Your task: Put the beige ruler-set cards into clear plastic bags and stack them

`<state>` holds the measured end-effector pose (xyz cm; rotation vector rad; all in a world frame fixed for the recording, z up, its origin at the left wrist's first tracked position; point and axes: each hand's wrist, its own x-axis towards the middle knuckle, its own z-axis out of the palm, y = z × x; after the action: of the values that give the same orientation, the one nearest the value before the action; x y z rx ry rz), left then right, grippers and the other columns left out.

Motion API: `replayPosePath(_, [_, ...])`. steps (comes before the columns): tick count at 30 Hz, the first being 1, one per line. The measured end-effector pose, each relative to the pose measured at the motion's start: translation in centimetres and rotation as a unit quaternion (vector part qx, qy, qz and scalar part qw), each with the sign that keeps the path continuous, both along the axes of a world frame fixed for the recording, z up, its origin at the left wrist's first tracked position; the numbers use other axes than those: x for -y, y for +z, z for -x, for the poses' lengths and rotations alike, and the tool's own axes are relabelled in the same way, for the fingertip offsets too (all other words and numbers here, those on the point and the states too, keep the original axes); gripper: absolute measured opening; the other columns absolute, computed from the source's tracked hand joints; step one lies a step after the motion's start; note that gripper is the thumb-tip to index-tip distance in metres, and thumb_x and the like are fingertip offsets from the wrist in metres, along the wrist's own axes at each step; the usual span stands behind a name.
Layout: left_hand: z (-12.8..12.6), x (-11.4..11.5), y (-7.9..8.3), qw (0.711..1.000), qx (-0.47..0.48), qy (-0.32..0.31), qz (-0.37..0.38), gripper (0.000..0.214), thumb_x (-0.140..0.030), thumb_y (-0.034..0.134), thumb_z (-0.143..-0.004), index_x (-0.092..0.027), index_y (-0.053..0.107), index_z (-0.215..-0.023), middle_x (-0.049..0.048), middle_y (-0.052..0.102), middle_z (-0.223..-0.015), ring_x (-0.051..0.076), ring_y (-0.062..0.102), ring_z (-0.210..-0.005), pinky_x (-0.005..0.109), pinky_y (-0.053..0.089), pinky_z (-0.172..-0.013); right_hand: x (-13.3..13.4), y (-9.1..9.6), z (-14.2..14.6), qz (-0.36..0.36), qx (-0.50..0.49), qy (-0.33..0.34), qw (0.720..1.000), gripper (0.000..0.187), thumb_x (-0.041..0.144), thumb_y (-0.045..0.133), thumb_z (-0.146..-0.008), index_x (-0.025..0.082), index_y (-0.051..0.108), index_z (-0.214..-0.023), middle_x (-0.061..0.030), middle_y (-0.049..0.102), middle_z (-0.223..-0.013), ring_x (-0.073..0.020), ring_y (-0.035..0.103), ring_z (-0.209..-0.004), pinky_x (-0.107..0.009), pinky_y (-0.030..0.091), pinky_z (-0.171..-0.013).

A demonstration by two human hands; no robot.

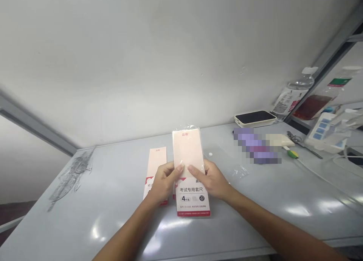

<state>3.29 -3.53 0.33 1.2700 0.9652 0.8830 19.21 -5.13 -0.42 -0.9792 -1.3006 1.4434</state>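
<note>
My left hand [163,181] and my right hand [210,179] both grip a pale pink packet in clear plastic wrap [188,151], held upright above the grey table [113,200]. Each hand pinches the packet's lower edge from its own side. Under my hands lies another pink packet with a red and white printed label [193,201]. A third like packet [155,164] lies flat just left of my left hand, partly hidden by it.
A black-topped flat device [255,118] rests at the wall. Right of it are two bottles [295,94], scissors [300,142], a green-tipped item [292,153], a white remote-like unit [323,130] and cables. A loose clear wrapper [239,172] lies right of my right hand.
</note>
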Motion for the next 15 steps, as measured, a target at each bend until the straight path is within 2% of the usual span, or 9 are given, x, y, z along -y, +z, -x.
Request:
replayPosePath(4, [-0.3, 0.1, -0.3, 1.000, -0.017, 0.010, 0.006, 0.029, -0.042, 0.052, -0.078, -0.014, 0.056, -0.070, 0.0010, 0.055, -0.060, 0.011, 0.051, -0.053, 0.023, 0.039, -0.050, -0.2, -0.1, 0.0, 0.004, 0.047, -0.014, 0.999, 0.029, 0.046, 0.054, -0.077, 0.018, 0.056, -0.083, -0.0050, 0.063, -0.075, -0.0213, 0.061, -0.070, -0.031, 0.046, -0.057])
replayPosePath(7, [-0.6, 0.0, -0.7, 0.997, -0.056, 0.037, -0.023, 0.032, -0.046, 0.049, -0.078, -0.016, 0.053, -0.069, 0.0002, 0.053, -0.061, 0.011, 0.049, -0.053, 0.022, 0.036, -0.048, -0.6, -0.2, -0.4, 0.021, 0.065, -0.026, 0.997, 0.030, 0.047, 0.051, -0.079, 0.018, 0.055, -0.086, -0.0045, 0.064, -0.077, -0.0204, 0.061, -0.070, -0.030, 0.046, -0.058])
replayPosePath(9, [-0.5, -0.2, -0.9, 0.986, -0.128, 0.083, -0.061, 0.037, -0.050, 0.047, -0.078, -0.016, 0.051, -0.064, -0.0006, 0.050, -0.058, 0.011, 0.046, -0.052, 0.022, 0.034, -0.048, -1.0, -0.2, -0.8, 0.036, 0.071, -0.013, 0.997, 0.031, 0.047, 0.048, -0.080, 0.019, 0.054, -0.092, -0.0037, 0.064, -0.078, -0.0193, 0.061, -0.067, -0.030, 0.046, -0.056])
replayPosePath(11, [-0.1, -0.6, -1.0, 0.962, -0.227, 0.126, -0.089, 0.040, -0.054, 0.046, -0.077, -0.018, 0.050, -0.059, -0.0017, 0.047, -0.052, 0.011, 0.044, -0.049, 0.022, 0.030, -0.046, -1.2, -0.4, -1.3, 0.044, 0.120, -0.003, 0.992, 0.033, 0.048, 0.047, -0.080, 0.021, 0.053, -0.099, -0.0019, 0.064, -0.072, -0.0177, 0.059, -0.058, -0.029, 0.044, -0.051])
replayPosePath(13, [0.4, -1.1, -1.0, 0.935, -0.307, 0.143, -0.101, 0.041, -0.057, 0.044, -0.076, -0.019, 0.055, -0.064, -0.0017, 0.049, -0.050, 0.013, 0.045, -0.048, 0.023, 0.029, -0.046, -1.3, -0.5, -1.7, 0.024, 0.244, -0.023, 0.969, 0.034, 0.049, 0.047, -0.079, 0.022, 0.056, -0.097, -0.0002, 0.061, -0.058, -0.0172, 0.055, -0.049, -0.028, 0.038, -0.046])
replayPosePath(15, [1.2, -1.7, -0.8, 0.917, -0.357, 0.137, -0.116, 0.041, -0.058, 0.042, -0.076, -0.021, 0.060, -0.077, 0.0000, 0.055, -0.056, 0.016, 0.050, -0.054, 0.024, 0.032, -0.049, -1.5, -0.5, -2.0, -0.009, 0.390, -0.060, 0.919, 0.034, 0.051, 0.046, -0.078, 0.022, 0.061, -0.090, -0.0012, 0.057, -0.051, -0.0189, 0.054, -0.049, -0.028, 0.034, -0.047])
